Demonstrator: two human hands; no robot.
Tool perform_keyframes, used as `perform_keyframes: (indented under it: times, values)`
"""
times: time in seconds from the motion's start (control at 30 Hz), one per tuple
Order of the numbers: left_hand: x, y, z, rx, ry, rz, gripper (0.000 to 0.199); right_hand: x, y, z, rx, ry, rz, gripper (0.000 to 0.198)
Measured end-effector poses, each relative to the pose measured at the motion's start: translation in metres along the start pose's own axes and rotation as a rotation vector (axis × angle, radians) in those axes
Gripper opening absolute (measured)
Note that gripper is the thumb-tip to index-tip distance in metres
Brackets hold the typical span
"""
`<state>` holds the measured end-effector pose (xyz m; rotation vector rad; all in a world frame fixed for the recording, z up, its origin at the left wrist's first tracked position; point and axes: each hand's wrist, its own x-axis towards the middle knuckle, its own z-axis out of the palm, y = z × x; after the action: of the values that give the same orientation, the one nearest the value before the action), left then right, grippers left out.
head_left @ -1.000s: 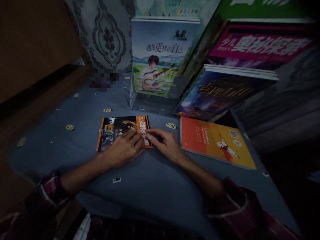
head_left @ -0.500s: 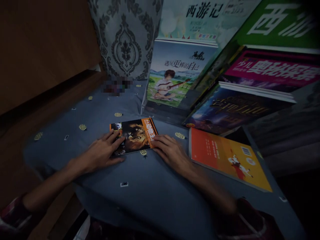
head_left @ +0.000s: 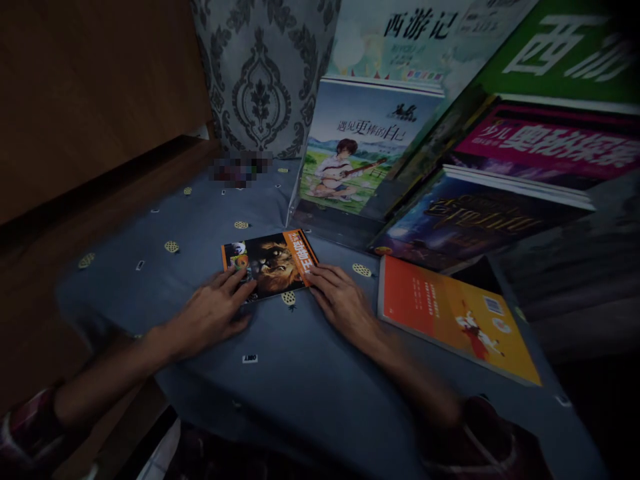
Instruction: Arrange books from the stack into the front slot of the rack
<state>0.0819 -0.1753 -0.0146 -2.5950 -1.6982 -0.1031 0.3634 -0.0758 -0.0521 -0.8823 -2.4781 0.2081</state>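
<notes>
A small book (head_left: 275,260) with a lion's face and an orange strip on its cover lies flat on the cloth-covered table (head_left: 305,373). My left hand (head_left: 215,307) rests at its near left corner, fingers stretched out and tips on the cover. At the book's right edge, my right hand (head_left: 343,297) lies with its fingers extended against the orange strip; its thumb is mostly hidden. Beside my right hand is a thicker orange and yellow book (head_left: 457,320), lying flat and touched by neither hand.
Behind the lion book stands a clear display rack (head_left: 330,227) with a guitar-player book (head_left: 365,147), a dark blue book (head_left: 480,213) and a magenta book (head_left: 560,143). Patterned cloth (head_left: 265,80) hangs at the back. Wooden panelling (head_left: 100,87) borders the left.
My left hand has slid slightly down and right, uncovering more of the lion book's left side. The book has turned a little. My right hand stays at its edge. The view has shifted slightly.
</notes>
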Motion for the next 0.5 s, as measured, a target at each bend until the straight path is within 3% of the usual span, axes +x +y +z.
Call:
perform_keyframes:
  times: [0.13, 0.5]
  values:
    - [-0.01, 0.009, 0.009, 0.002, 0.025, -0.049, 0.051, -0.002, 0.002, 0.003, 0.068, 0.025, -0.006, 0.034]
    - [-0.023, 0.035, 0.004, 0.058, 0.121, 0.027, 0.036, 0.011, 0.02, 0.02, 0.182, 0.085, -0.035, 0.043]
